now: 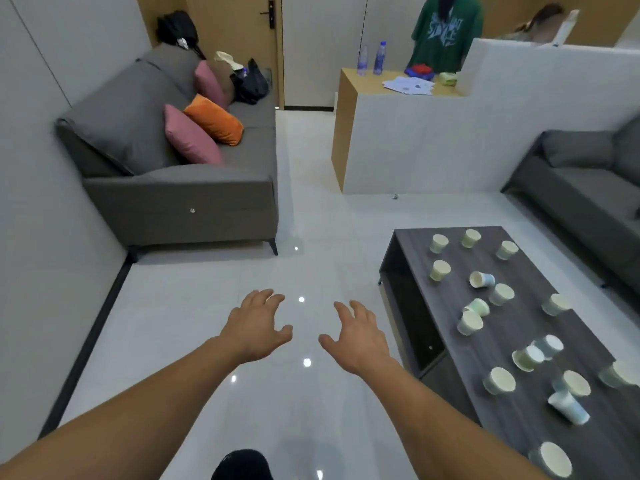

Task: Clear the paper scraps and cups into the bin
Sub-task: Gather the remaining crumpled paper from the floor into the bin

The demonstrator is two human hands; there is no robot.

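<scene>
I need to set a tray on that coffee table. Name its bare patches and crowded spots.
Widest bare patch on the coffee table: the near-left part, bordered by its left edge, the near tipped blue cup and the nearest cup. A smaller one by the right edge, between the far-right cup and the next cup along. Crowded: the middle cluster of cups.

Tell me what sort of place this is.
Probably an office lounge or waiting area: a grey sofa along the wall, a dark coffee table scattered with paper cups, and a reception-style counter with water bottles on it.
</scene>
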